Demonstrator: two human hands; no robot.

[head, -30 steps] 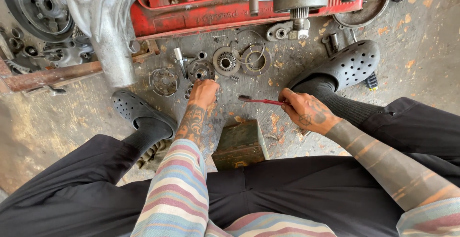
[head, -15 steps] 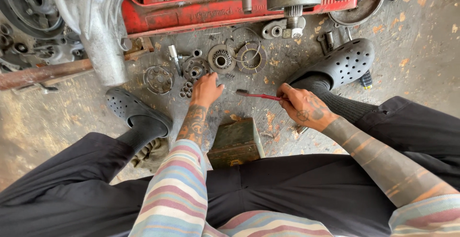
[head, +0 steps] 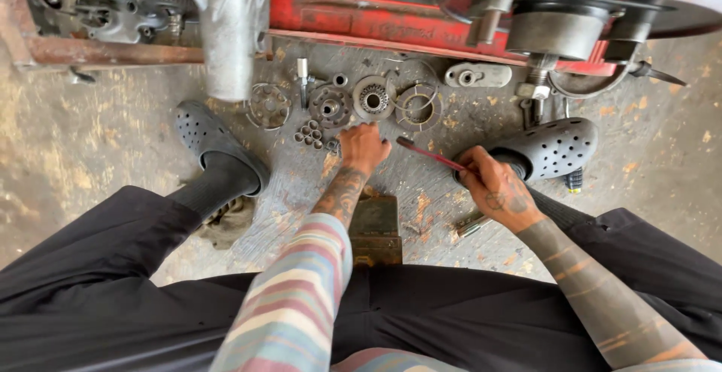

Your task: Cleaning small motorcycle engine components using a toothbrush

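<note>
Item: small loose metal parts on a stained concrete floor (head: 90, 154).

- Left hand (head: 364, 146): we see it reaching down, fingers curled together over the floor beside a cluster of short metal rollers (head: 309, 133); whether it pinches one of them we cannot tell.
- Right hand (head: 496, 188): clamped on a thin red-handled tool (head: 430, 154), its tip pointing toward the left hand.
- Row just beyond the left hand: a spoked ring (head: 268, 105), a round hub (head: 331, 106), a toothed gear (head: 374, 99), and a spring ring (head: 418, 106).
- Further out: two black perforated clogs (head: 553, 148), a small greenish metal box (head: 374, 227) between the feet, and a red machine frame (head: 391, 22) along the top.

Risks, as we judge them: the rollers lie loose and close together, so a brush of the knuckles may scatter them across the rough floor; the tool tip sits near the left hand's fingers and could jab them; greasy parts may slip from a pinch.

Packages, labels, signs: we see none; the box shows no readable marking.
</note>
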